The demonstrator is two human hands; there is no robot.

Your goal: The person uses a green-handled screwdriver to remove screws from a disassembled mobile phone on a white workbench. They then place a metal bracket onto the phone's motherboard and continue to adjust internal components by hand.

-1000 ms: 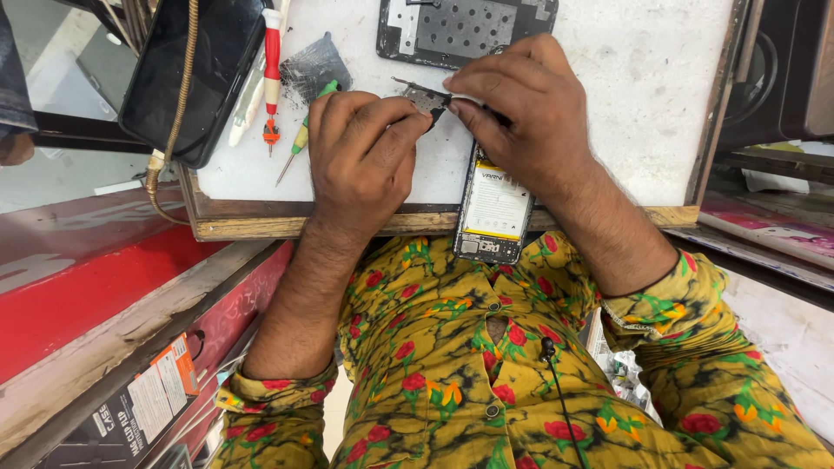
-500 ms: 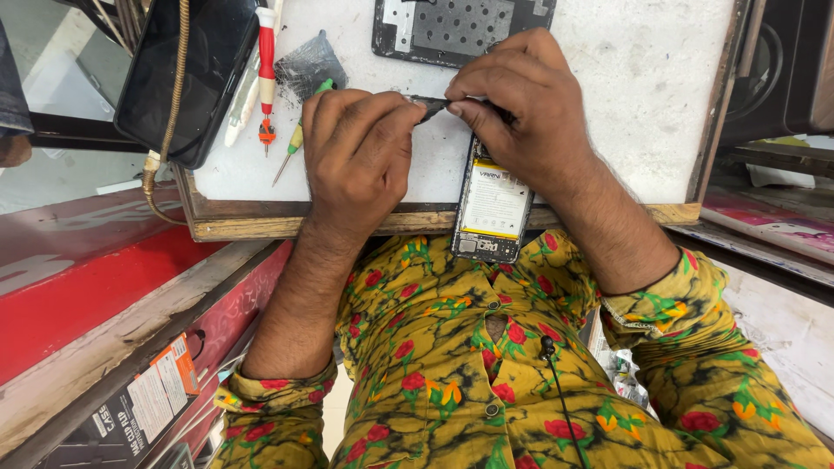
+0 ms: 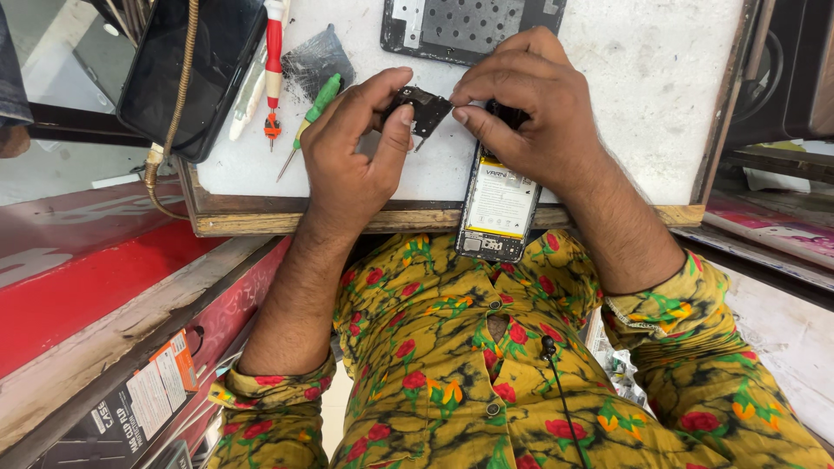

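Head view: left hand (image 3: 347, 165) pinches a small black part (image 3: 421, 108), right hand (image 3: 530, 113) steadying the opened phone (image 3: 497, 208) at six o'clock on the counter (image 3: 643, 78), grip clamped.

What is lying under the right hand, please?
Under the right hand lies an opened phone; its pale battery end shows, hanging past the board's wooden edge. Its upper part is covered by the hand.

- A white, scuffed work board with a raw wooden frame (image 3: 434, 219) serves as the bench top.
- Left of it runs a red painted ledge (image 3: 95, 295) beside a grey, glassy counter surface (image 3: 78, 169).
- At the right stands a dark cabinet (image 3: 795, 78).
- Even daylight, soft shadows.
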